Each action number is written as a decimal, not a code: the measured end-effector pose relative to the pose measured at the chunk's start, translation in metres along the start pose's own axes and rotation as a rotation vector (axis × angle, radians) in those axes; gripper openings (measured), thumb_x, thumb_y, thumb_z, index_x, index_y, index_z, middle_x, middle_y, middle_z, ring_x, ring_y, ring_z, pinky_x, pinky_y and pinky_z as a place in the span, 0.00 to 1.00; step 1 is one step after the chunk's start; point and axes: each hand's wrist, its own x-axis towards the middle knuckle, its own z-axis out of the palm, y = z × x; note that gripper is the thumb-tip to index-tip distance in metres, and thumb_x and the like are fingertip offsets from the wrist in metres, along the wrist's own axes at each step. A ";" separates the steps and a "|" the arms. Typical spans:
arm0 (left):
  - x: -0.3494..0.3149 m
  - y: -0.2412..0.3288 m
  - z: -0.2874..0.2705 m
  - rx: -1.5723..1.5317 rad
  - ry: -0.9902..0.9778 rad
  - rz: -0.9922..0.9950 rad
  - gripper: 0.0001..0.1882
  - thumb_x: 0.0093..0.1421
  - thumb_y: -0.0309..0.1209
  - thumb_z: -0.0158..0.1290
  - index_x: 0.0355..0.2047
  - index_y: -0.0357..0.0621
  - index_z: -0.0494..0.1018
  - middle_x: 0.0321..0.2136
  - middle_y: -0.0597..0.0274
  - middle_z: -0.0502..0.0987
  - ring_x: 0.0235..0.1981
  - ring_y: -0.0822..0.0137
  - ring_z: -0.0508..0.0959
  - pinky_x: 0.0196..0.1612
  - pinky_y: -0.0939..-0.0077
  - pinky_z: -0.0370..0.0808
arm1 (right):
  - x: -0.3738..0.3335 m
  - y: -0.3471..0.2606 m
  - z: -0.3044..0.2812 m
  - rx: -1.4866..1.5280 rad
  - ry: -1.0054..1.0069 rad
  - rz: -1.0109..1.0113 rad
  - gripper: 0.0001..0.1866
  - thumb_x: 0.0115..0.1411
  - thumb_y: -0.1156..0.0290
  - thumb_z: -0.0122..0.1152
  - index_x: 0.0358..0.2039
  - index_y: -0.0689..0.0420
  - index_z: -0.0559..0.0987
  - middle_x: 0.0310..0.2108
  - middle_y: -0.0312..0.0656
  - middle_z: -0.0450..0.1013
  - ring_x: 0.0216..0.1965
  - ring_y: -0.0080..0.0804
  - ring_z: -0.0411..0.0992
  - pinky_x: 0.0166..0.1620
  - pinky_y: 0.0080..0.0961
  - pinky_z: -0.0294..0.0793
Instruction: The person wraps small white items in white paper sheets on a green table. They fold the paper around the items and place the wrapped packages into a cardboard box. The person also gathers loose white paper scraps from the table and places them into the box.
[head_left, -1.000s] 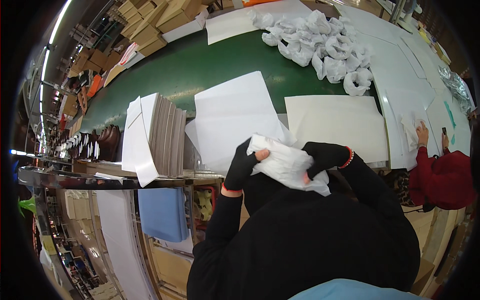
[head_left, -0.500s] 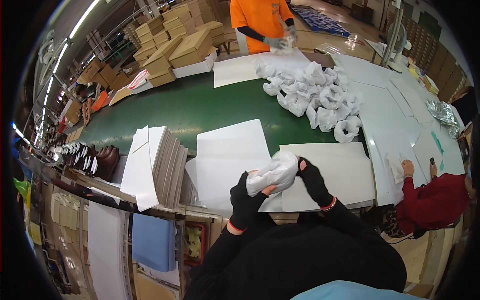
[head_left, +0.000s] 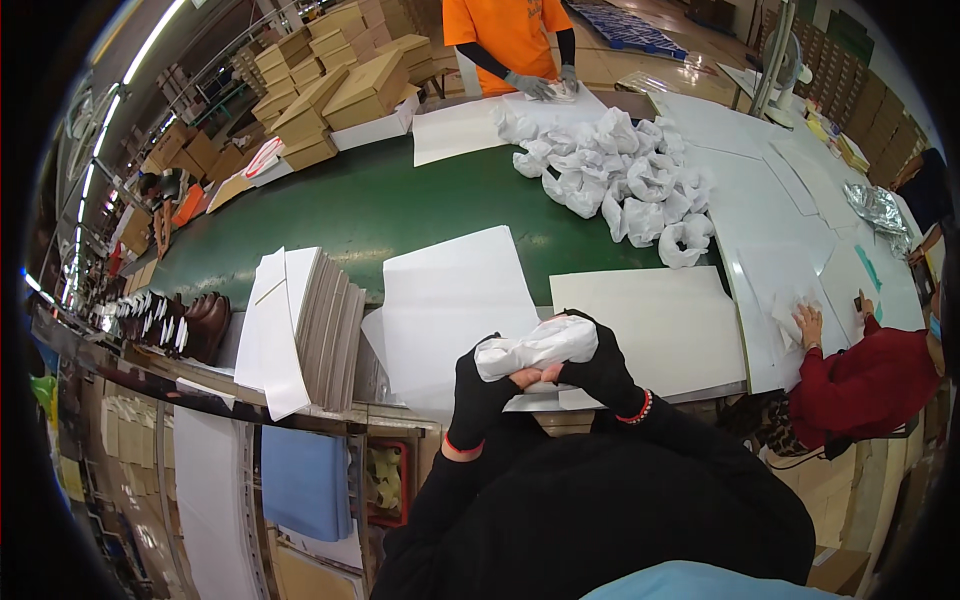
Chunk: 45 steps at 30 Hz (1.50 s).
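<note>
Green table [head_left: 290,220] in a workroom, with a heap [head_left: 585,190] of white bundles at far right and a stack [head_left: 330,340] at near left. Over the near edge, one wrapped bundle [head_left: 537,347] rests between the left hand [head_left: 482,388] and right hand [head_left: 607,366], fingers curled closely about its ends; which digits meet beneath cannot be told. Probably light, soft and easily crumpled, it is best cupped from below. Room for moving lies left of the heap, beyond the white sheet [head_left: 450,280].
</note>
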 end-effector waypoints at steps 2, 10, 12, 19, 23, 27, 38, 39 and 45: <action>-0.001 -0.001 -0.002 -0.105 -0.026 -0.039 0.18 0.45 0.27 0.66 0.37 0.38 0.75 0.29 0.66 0.77 0.31 0.73 0.76 0.37 0.79 0.72 | -0.002 -0.006 0.001 -0.003 -0.049 0.045 0.30 0.40 0.69 0.78 0.44 0.60 0.75 0.39 0.38 0.76 0.41 0.26 0.73 0.47 0.24 0.72; 0.005 -0.007 0.001 -0.173 -0.135 -0.042 0.16 0.49 0.33 0.62 0.35 0.38 0.73 0.29 0.68 0.75 0.34 0.74 0.74 0.38 0.78 0.70 | -0.007 -0.004 -0.009 -0.120 -0.048 -0.010 0.27 0.38 0.69 0.81 0.38 0.61 0.76 0.33 0.36 0.76 0.36 0.21 0.73 0.41 0.22 0.73; 0.007 -0.004 0.003 -0.142 -0.086 0.117 0.19 0.53 0.43 0.59 0.33 0.38 0.73 0.28 0.68 0.74 0.32 0.74 0.72 0.36 0.79 0.69 | -0.003 -0.009 -0.009 -0.183 -0.028 -0.121 0.24 0.37 0.73 0.81 0.35 0.59 0.77 0.32 0.34 0.75 0.35 0.20 0.73 0.40 0.21 0.72; 0.006 -0.021 0.025 -0.117 0.195 0.153 0.33 0.67 0.58 0.35 0.24 0.39 0.70 0.16 0.68 0.68 0.18 0.75 0.67 0.22 0.79 0.59 | -0.007 -0.010 0.004 -0.013 -0.384 0.001 0.13 0.46 0.77 0.71 0.33 0.60 0.78 0.31 0.35 0.77 0.34 0.23 0.75 0.40 0.22 0.72; 0.002 -0.022 0.028 -0.078 0.241 0.214 0.30 0.68 0.52 0.37 0.21 0.39 0.70 0.15 0.67 0.68 0.18 0.74 0.67 0.23 0.77 0.60 | -0.002 0.001 0.000 0.053 -0.383 -0.003 0.19 0.43 0.62 0.77 0.31 0.60 0.78 0.29 0.33 0.77 0.33 0.22 0.74 0.39 0.21 0.72; 0.000 0.006 0.041 0.007 0.184 0.333 0.30 0.68 0.52 0.37 0.20 0.39 0.69 0.16 0.67 0.69 0.18 0.74 0.67 0.24 0.77 0.60 | -0.001 0.018 0.008 0.290 -0.154 -0.101 0.43 0.49 0.29 0.58 0.45 0.60 0.70 0.32 0.35 0.69 0.34 0.22 0.68 0.38 0.18 0.67; 0.011 -0.007 0.061 0.005 0.017 0.352 0.39 0.58 0.63 0.46 0.50 0.36 0.68 0.40 0.56 0.73 0.41 0.64 0.74 0.47 0.72 0.68 | 0.020 0.069 0.003 0.270 0.073 0.057 0.37 0.66 0.45 0.45 0.65 0.58 0.55 0.51 0.39 0.65 0.52 0.27 0.65 0.56 0.27 0.64; 0.011 -0.017 0.057 0.007 0.013 0.353 0.37 0.57 0.61 0.50 0.49 0.37 0.68 0.39 0.57 0.73 0.40 0.65 0.73 0.46 0.72 0.68 | 0.017 0.077 0.002 0.179 0.128 0.008 0.36 0.66 0.45 0.45 0.65 0.58 0.55 0.51 0.39 0.65 0.53 0.28 0.64 0.56 0.27 0.64; 0.013 -0.043 0.046 -0.070 0.231 0.256 0.32 0.54 0.57 0.57 0.40 0.41 0.62 0.33 0.66 0.62 0.34 0.71 0.65 0.38 0.76 0.66 | -0.024 0.043 0.002 -0.216 -0.117 -0.100 0.37 0.59 0.56 0.62 0.64 0.57 0.59 0.55 0.44 0.67 0.53 0.33 0.68 0.53 0.30 0.68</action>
